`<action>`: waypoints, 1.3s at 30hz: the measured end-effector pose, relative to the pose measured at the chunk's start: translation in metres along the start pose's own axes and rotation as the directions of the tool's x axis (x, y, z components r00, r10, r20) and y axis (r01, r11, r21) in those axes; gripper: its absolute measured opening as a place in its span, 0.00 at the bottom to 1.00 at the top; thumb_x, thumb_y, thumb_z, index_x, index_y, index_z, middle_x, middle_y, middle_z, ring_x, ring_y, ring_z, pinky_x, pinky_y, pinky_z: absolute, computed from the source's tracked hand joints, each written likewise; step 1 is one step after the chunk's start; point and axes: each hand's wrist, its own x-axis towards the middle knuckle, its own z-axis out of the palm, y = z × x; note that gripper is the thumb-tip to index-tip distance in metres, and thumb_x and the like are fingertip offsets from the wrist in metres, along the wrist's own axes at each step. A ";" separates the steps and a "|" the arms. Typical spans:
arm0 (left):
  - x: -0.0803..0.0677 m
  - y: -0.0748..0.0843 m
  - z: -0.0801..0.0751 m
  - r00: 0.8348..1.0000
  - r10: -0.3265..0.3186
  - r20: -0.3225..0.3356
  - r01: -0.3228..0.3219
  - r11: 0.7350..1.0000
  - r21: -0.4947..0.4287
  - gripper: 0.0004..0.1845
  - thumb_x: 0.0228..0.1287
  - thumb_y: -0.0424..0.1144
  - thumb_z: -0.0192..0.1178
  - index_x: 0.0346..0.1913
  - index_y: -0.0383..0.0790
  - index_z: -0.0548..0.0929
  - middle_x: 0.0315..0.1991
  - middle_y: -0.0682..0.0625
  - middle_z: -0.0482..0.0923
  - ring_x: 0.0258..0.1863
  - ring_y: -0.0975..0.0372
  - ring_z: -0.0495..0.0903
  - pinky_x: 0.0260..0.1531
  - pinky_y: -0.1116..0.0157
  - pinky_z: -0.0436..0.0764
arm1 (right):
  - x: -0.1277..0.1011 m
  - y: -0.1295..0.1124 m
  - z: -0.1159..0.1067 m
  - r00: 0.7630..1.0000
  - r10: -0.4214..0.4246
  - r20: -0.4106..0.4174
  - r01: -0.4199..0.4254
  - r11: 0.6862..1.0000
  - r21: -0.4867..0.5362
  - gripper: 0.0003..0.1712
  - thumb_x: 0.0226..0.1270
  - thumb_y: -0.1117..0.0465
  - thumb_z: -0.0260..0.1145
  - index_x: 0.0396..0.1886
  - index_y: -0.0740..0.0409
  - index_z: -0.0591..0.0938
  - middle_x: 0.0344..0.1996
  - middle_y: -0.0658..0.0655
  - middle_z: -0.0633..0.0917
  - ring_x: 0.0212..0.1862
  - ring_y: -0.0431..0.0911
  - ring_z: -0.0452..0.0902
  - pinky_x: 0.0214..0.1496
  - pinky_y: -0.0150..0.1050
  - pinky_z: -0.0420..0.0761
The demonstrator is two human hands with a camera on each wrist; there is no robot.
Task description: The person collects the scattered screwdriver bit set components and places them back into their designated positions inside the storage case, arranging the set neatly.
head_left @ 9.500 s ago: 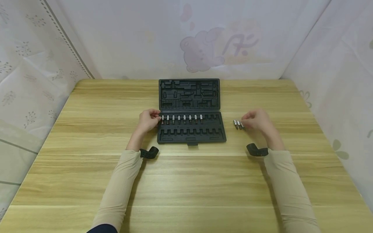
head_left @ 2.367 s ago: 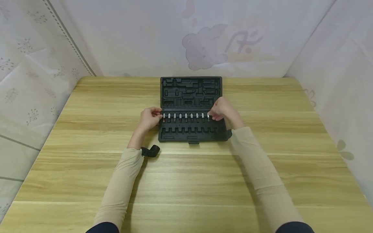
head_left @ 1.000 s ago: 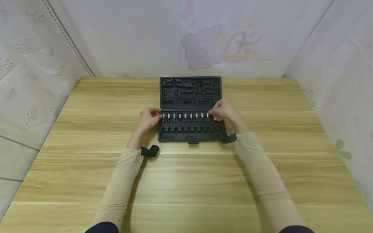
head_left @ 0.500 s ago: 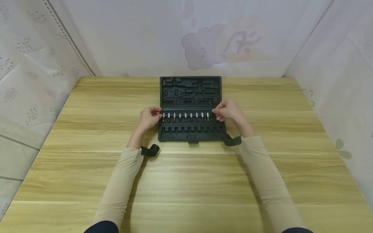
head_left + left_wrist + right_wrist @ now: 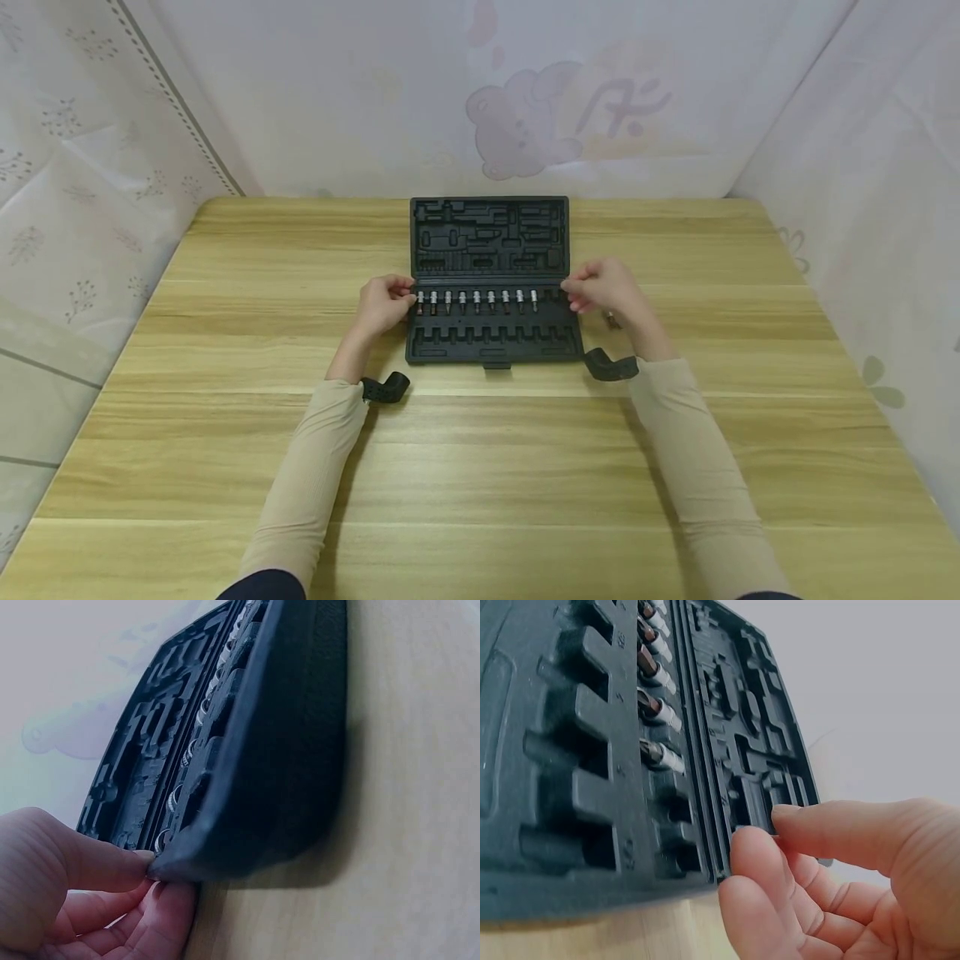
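Observation:
A black plastic tool case [image 5: 495,323] lies open on the table, its lid [image 5: 489,237] leaning back. Silver bit sockets [image 5: 477,302] fill most of the upper row of slots, and the rightmost bit socket [image 5: 662,755] sits beside vacant slots at the row's right end. My left hand [image 5: 382,304] pinches the case's left edge between thumb and fingers; the left wrist view shows thumb on top, fingers below. Just off the case's right edge hovers my right hand [image 5: 606,287], fingers loosely bent and nothing between them. Loose bit sockets [image 5: 612,320] lie on the table, partly hidden behind that hand.
The lower row of slots [image 5: 491,335] holds nothing. The wooden table [image 5: 495,467] extends toward me and to both sides of the case. A patterned cloth wall [image 5: 360,108] rises behind the table. A black camera mount is on each wrist.
Since the oldest frame, one more bit socket has come into the upper row from the table. My right hand has let go of it and moved right, off the case. My left hand stays put.

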 end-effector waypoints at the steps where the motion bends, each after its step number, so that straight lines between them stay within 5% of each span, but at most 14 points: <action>1: 0.000 0.000 0.000 1.000 0.001 0.001 -0.001 1.000 0.001 0.14 0.62 0.26 0.55 0.51 0.26 0.78 0.38 0.40 0.75 0.32 0.59 0.73 0.26 0.70 0.81 | 0.000 0.001 -0.001 1.000 0.001 -0.001 -0.001 1.000 0.005 0.14 0.65 0.65 0.61 0.40 0.75 0.78 0.24 0.57 0.82 0.21 0.39 0.78 0.33 0.40 0.84; 13: -0.003 0.003 -0.001 1.000 -0.001 0.011 0.001 1.000 0.006 0.15 0.62 0.26 0.55 0.51 0.26 0.77 0.39 0.38 0.76 0.31 0.58 0.75 0.26 0.70 0.80 | -0.007 0.008 -0.012 1.000 0.015 0.014 -0.016 0.995 0.095 0.16 0.66 0.65 0.61 0.42 0.79 0.74 0.21 0.55 0.81 0.22 0.40 0.79 0.32 0.39 0.84; 39: -0.001 0.001 0.000 1.000 0.003 0.015 -0.003 1.000 0.002 0.15 0.63 0.26 0.54 0.52 0.25 0.77 0.39 0.38 0.75 0.33 0.57 0.75 0.27 0.69 0.81 | -0.017 0.038 -0.037 0.997 0.057 -0.045 -0.056 0.998 0.030 0.15 0.66 0.65 0.60 0.43 0.77 0.74 0.21 0.52 0.82 0.23 0.39 0.79 0.30 0.33 0.83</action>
